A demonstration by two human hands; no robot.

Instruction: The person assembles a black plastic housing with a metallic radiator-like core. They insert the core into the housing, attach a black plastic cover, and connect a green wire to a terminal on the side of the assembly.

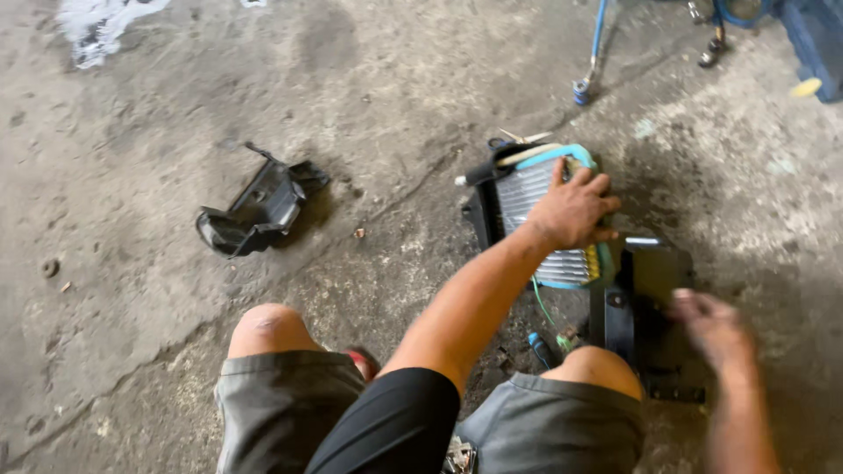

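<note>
I squat over a silver finned metal core [537,195] with teal edging, which lies in a black plastic housing [482,215] on the concrete floor. My left hand [572,211] lies on top of the core, its fingers curled over the far teal edge. Blurred by motion, my right hand [713,329] hovers at the right side of a black plastic housing part [645,290] that sits next to the core; whether it grips it I cannot tell. Green wires [543,303] hang from the core's near end.
A loose black plastic cover [262,209] lies on the floor to the left. A blue-handled tool [539,348] rests between my knees. At the back are a blue hose [597,35], a blue crate [817,35] and a white patch [97,26].
</note>
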